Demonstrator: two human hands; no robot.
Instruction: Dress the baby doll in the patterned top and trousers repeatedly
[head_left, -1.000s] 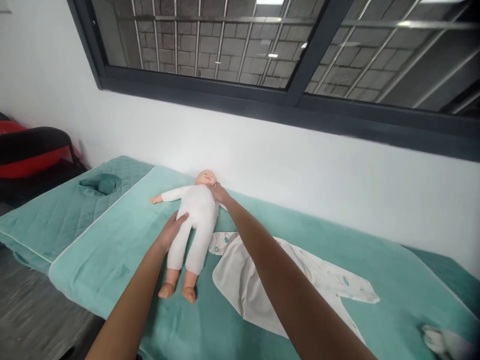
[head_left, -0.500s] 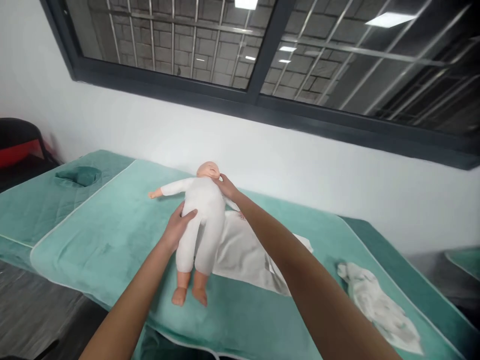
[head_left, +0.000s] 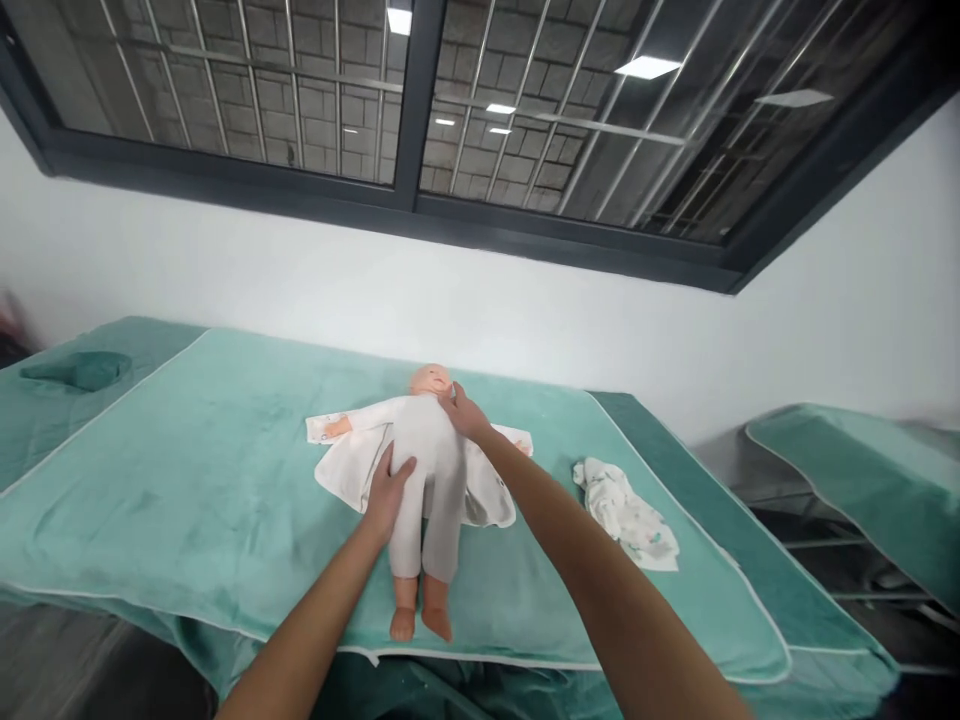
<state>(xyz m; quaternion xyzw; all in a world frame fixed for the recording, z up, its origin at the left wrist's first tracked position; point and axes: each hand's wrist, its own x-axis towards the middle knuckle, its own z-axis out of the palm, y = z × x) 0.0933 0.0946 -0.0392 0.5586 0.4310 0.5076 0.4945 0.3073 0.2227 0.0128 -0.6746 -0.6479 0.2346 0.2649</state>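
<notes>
A baby doll in a white bodysuit lies on its back on an opened white garment, which is spread over a teal towel-covered table. My left hand grips the doll's hip and side, fingers wrapped round it. My right hand holds the doll at its shoulder and neck, just below the head. The doll's bare feet point toward me near the table's front edge.
A crumpled white patterned cloth lies on the towel to the right. A second teal-covered table stands at the far right. A white wall and a dark-framed window run behind. The left end of the table has a face hole.
Both hands have carried the doll to the right and set it down onto the spread white garment. The view has swung right, bringing the second table into sight.
</notes>
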